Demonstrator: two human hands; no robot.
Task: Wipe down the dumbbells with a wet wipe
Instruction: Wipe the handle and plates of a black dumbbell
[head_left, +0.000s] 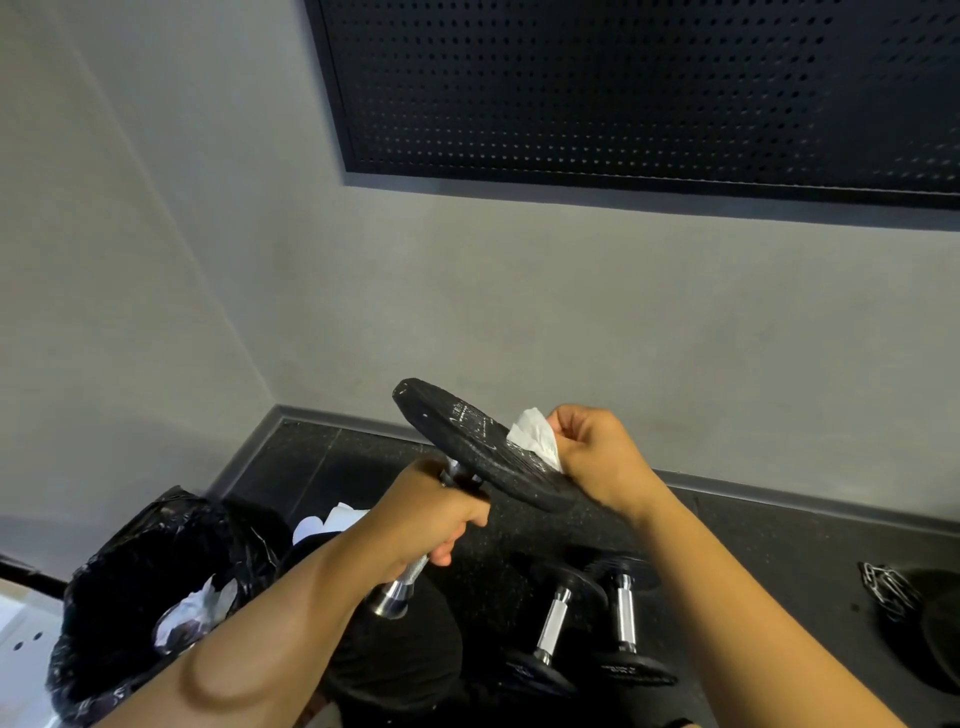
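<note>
Head view: left hand (434, 517) grips a dumbbell (467, 441), right hand (597, 452) pinches the wipe (535, 439) on its plate; floor dumbbells (553, 618) at 5 o'clock likely remain.

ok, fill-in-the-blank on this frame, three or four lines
The left grip holds the raised dumbbell by its ____.
The right grip presses a white ____ against its upper plate.
On the floor below, ____ dumbbells lie side by side.
Crumpled wipes sit in a bin lined with a ____ bag.
Missing: handle; wipe; two; black.
</note>
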